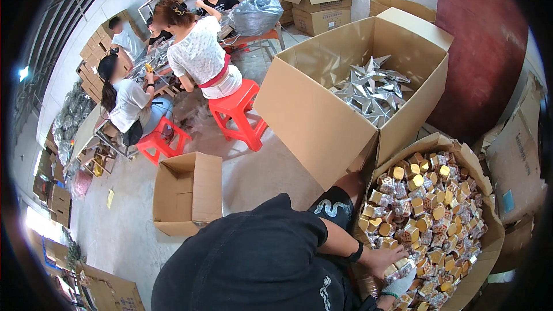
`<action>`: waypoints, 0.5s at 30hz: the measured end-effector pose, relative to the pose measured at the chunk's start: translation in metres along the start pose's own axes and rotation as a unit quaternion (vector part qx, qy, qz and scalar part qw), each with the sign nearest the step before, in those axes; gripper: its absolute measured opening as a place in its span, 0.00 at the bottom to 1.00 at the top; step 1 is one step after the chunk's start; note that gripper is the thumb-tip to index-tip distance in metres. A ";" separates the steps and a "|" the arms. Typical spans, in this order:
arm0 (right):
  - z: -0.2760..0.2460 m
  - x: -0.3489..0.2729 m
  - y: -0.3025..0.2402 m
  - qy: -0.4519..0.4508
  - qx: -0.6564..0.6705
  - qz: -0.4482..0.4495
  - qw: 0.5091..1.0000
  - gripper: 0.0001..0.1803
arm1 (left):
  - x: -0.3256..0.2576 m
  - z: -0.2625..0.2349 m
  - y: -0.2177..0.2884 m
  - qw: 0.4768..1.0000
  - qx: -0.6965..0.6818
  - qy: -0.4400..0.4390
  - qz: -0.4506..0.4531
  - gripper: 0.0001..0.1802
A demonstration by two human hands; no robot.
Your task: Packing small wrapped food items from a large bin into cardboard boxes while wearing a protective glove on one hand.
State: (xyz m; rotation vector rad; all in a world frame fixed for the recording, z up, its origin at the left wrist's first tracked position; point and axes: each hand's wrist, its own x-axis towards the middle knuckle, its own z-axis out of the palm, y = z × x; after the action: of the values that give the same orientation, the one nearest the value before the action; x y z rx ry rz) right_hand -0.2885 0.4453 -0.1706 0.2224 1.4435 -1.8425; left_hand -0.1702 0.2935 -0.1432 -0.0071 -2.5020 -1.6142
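Note:
A big open cardboard box (pixel 488 253) is heaped with small gold-capped, patterned pieces (pixel 438 212), many in clear wrap. Over the near part of this heap my two hands come together. My left hand (pixel 382 260), bare with a black band at the wrist, is closed on several of the wrapped gold-capped pieces (pixel 400 269). Just below it, my right hand (pixel 402 284) in a white glove, a green bracelet at its wrist, curls against the same pieces from the other side. Its fingers are partly hidden.
Beyond stands a tall carton (pixel 317 115) holding silver star shapes (pixel 374 89). An open carton (pixel 207 190) sits on the floor. Several people work at a far table, two near red stools (pixel 236 112). Folded cardboard (pixel 515 155) leans at the right.

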 end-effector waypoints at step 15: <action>-0.023 0.031 0.024 0.129 0.069 -0.067 0.987 0.37 | 0.013 0.015 -0.023 0.997 -0.049 0.046 -0.033 0.64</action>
State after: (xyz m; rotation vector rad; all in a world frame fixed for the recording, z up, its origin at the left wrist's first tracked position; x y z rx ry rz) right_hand -0.3018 0.4502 -0.2140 0.4561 1.5363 -2.0868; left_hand -0.1869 0.2961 -0.1684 0.1362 -2.3763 -1.7196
